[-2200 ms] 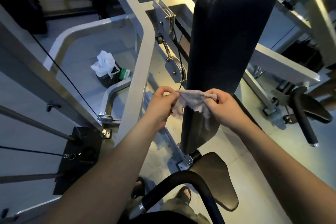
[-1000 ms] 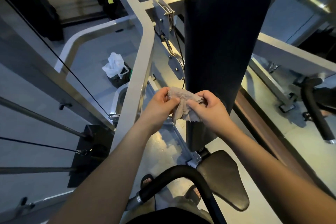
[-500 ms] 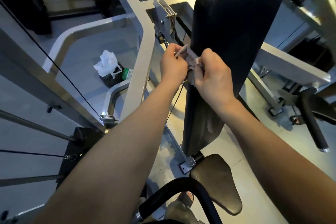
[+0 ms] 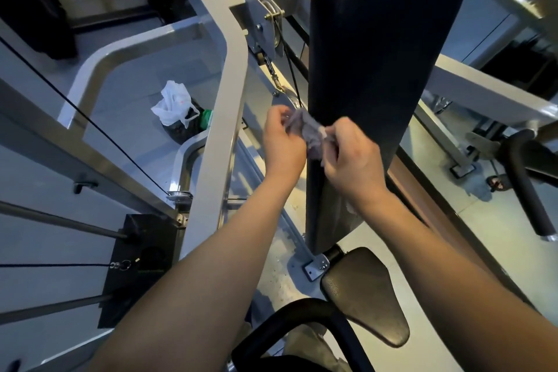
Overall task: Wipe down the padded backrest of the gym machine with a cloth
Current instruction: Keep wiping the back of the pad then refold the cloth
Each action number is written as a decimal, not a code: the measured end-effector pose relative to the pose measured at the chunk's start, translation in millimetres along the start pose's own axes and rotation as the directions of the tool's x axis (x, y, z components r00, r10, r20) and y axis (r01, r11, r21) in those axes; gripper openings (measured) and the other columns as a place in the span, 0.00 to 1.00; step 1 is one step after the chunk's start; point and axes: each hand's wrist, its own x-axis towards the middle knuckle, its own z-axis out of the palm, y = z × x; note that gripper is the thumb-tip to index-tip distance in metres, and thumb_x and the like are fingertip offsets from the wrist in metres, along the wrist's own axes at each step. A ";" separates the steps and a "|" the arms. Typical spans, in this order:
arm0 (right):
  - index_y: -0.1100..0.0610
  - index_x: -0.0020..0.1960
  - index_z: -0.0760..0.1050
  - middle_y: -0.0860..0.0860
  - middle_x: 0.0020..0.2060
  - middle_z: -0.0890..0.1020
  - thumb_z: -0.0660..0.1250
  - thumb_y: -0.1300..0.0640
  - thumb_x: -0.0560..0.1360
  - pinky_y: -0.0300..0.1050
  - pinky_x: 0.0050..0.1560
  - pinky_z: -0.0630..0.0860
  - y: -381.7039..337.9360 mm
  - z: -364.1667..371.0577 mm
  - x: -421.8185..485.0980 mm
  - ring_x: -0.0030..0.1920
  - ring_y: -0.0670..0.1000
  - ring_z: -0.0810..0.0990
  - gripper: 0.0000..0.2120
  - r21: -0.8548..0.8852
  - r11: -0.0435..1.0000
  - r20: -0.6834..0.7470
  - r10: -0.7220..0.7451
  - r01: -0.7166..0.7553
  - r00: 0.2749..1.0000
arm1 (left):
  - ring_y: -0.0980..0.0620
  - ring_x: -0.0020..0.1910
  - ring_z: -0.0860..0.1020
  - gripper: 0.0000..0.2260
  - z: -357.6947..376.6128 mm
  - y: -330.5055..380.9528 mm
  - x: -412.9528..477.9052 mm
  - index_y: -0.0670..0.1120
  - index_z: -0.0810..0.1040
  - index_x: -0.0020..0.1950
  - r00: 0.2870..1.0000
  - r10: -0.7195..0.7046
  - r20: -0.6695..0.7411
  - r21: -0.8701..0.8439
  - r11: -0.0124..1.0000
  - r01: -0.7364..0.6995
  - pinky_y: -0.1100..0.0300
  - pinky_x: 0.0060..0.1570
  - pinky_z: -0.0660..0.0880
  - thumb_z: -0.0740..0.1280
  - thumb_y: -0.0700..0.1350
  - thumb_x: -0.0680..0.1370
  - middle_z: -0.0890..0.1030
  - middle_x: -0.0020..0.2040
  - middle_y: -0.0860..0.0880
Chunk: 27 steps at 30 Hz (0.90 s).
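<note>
Small crumpled grey cloth [image 4: 308, 130] sat mid-height at the left edge of the tall black padded backrest [image 4: 377, 69]; contact unclear. Left grip [image 4: 283, 145] and right grip [image 4: 353, 157] both pinched it. Looked like bunching, not yet wiping. Next: press cloth flat on pad.

We record a smooth pale grey floor [image 4: 489, 220]. On it sits 1 crumpled white plastic bag [image 4: 172, 106], touching a dark container [image 4: 181, 131] and a small green item [image 4: 207, 119]. The white steel machine frame [image 4: 223, 100] stands just beside them, with 1 bolted foot plate [image 4: 314, 266] on the floor.
</note>
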 end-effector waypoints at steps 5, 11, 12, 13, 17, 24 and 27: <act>0.61 0.45 0.70 0.57 0.38 0.73 0.65 0.60 0.81 0.57 0.27 0.70 11.5 8.4 -0.7 0.33 0.58 0.72 0.08 -0.026 0.999 -0.051 -0.038 0.036 0.998 | 0.58 0.42 0.70 0.13 12.9 -0.4 -3.9 0.47 0.67 0.46 0.982 0.189 -0.018 0.176 0.967 -0.183 0.75 0.41 0.68 0.65 0.31 0.74 0.71 0.50 0.47; 0.56 0.44 0.69 0.53 0.40 0.72 0.64 0.58 0.76 0.47 0.25 0.64 43.3 58.1 -74.9 0.36 0.58 0.75 0.04 -0.200 0.980 0.267 0.075 -0.020 0.961 | 0.44 0.35 0.74 0.10 35.9 -97.7 -28.6 0.49 0.65 0.38 0.969 -0.234 0.085 0.262 0.943 0.205 0.44 0.36 0.77 0.64 0.39 0.73 0.75 0.37 0.45; 0.56 0.44 0.70 0.53 0.40 0.73 0.66 0.59 0.75 0.46 0.26 0.63 43.4 60.4 -79.0 0.36 0.58 0.76 0.05 -0.202 0.978 0.288 0.106 -0.048 0.952 | 0.47 0.36 0.73 0.10 35.1 -98.3 -26.5 0.48 0.65 0.38 0.951 -0.300 0.076 0.311 0.913 0.264 0.48 0.36 0.76 0.63 0.38 0.75 0.74 0.35 0.46; 0.56 0.44 0.70 0.53 0.40 0.74 0.67 0.59 0.75 0.46 0.27 0.63 42.7 60.5 -78.3 0.36 0.58 0.76 0.06 -0.201 0.977 0.298 0.135 -0.076 0.945 | 0.48 0.35 0.72 0.10 33.6 -96.4 -22.6 0.47 0.66 0.38 0.940 -0.335 0.062 0.330 0.896 0.298 0.52 0.35 0.74 0.62 0.37 0.76 0.73 0.35 0.48; 0.58 0.44 0.69 0.55 0.39 0.74 0.68 0.59 0.78 0.53 0.26 0.70 33.7 44.6 -49.0 0.35 0.60 0.75 0.09 -0.103 0.993 0.170 0.081 -0.064 0.982 | 0.56 0.35 0.72 0.08 25.3 -68.9 -5.3 0.48 0.70 0.41 0.987 -0.163 0.004 0.193 0.968 0.159 0.64 0.36 0.71 0.64 0.38 0.79 0.76 0.38 0.49; 0.60 0.43 0.71 0.57 0.39 0.75 0.69 0.60 0.76 0.51 0.24 0.68 48.4 58.6 -67.6 0.35 0.59 0.75 0.08 -0.158 0.985 0.173 0.091 -0.064 0.981 | 0.51 0.37 0.73 0.07 44.3 -89.1 -18.3 0.45 0.68 0.42 0.996 -0.060 -0.065 0.238 0.968 0.074 0.59 0.34 0.66 0.65 0.38 0.78 0.77 0.41 0.42; 0.59 0.46 0.73 0.56 0.42 0.76 0.69 0.61 0.75 0.48 0.28 0.65 60.2 76.7 -101.6 0.39 0.59 0.78 0.05 -0.216 0.971 0.352 0.173 -0.100 0.920 | 0.50 0.43 0.74 0.05 44.9 -122.4 -27.1 0.42 0.75 0.52 0.938 -0.323 0.123 0.510 0.832 0.220 0.64 0.36 0.67 0.64 0.35 0.78 0.78 0.46 0.46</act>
